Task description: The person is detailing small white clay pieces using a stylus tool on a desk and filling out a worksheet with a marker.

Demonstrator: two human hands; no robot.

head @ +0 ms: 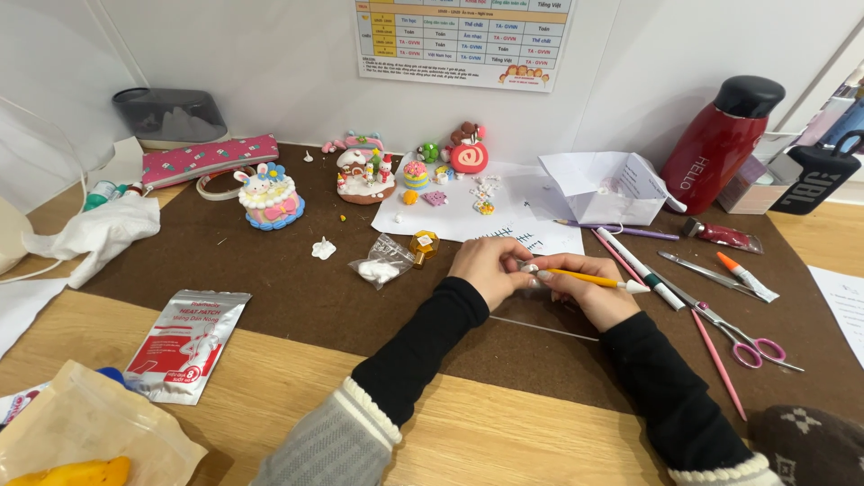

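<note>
My left hand (487,267) and my right hand (589,290) meet over a brown mat (270,270). My right hand grips a thin orange sculpting tool (589,278) with a white tip pointing right. My left hand pinches a small pale piece at the tool's near end; what it is stays too small to tell. A clear sheet (540,319) lies under both hands. Just left of my left hand sit a small plastic bag of white clay (382,265) and a little amber jar (423,245).
Clay figures stand at the back: a bunny cake (269,197), a snow scene (364,175), a red swirl roll (468,155). Pens, tweezers (705,268) and pink scissors (733,335) lie right. A red flask (721,142), folded paper box (610,187), pink pencil case (209,160) and silver pouch (186,344) surround.
</note>
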